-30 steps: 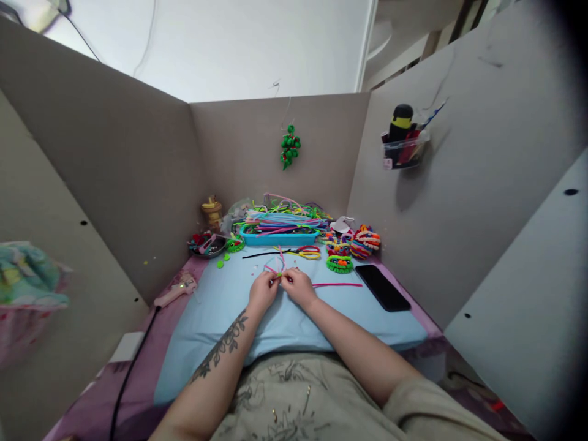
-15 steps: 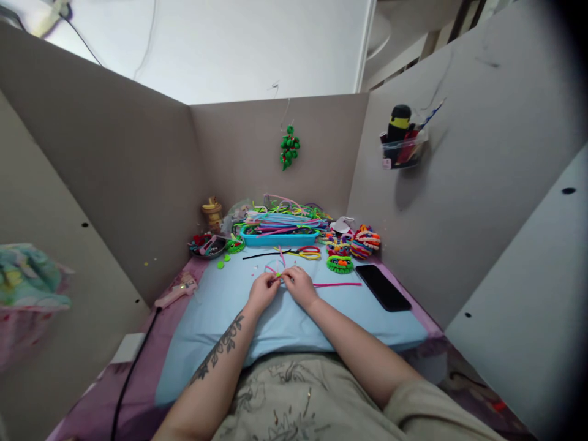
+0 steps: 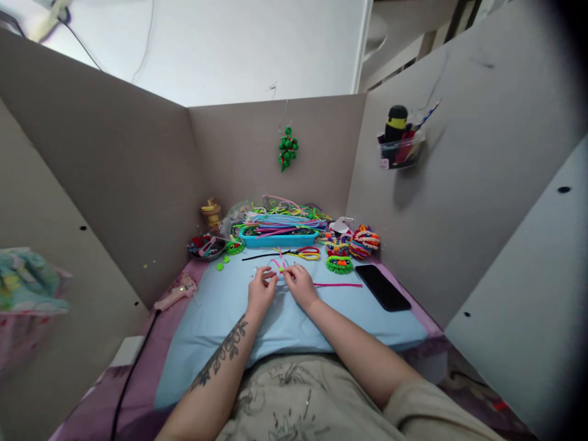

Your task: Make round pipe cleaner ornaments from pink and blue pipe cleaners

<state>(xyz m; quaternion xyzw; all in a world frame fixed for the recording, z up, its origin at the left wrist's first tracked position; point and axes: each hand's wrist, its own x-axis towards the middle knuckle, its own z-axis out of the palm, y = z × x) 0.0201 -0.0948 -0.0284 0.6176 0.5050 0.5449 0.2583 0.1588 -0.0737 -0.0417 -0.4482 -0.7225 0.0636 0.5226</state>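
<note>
My right hand (image 3: 298, 284) pinches a small pipe cleaner piece (image 3: 280, 268) with pink and light blue strands and a bright green middle. My left hand (image 3: 263, 288) is just left of it, fingers parted and curved, with nothing visible between them. A straight magenta pipe cleaner (image 3: 339, 285) lies on the cloth and passes behind my right wrist. Beyond my hands are a black pipe cleaner (image 3: 264, 256) and scissors (image 3: 309, 253) with red and yellow handles. The fingertips are small in view, so fine contact is unclear.
A blue tray (image 3: 280, 241) piled with pipe cleaners stands at the back. On the right lie a phone (image 3: 383, 288) and a green fuzzy craft (image 3: 339, 264). A pink glue gun (image 3: 176, 294) and a dark bowl (image 3: 207, 248) sit left. Grey panels (image 3: 275, 113) enclose the table.
My left hand has loosened its fingers and drawn slightly left, off the pipe cleaner piece. My right hand keeps its pinch, and more of the pink and blue strands shows.
</note>
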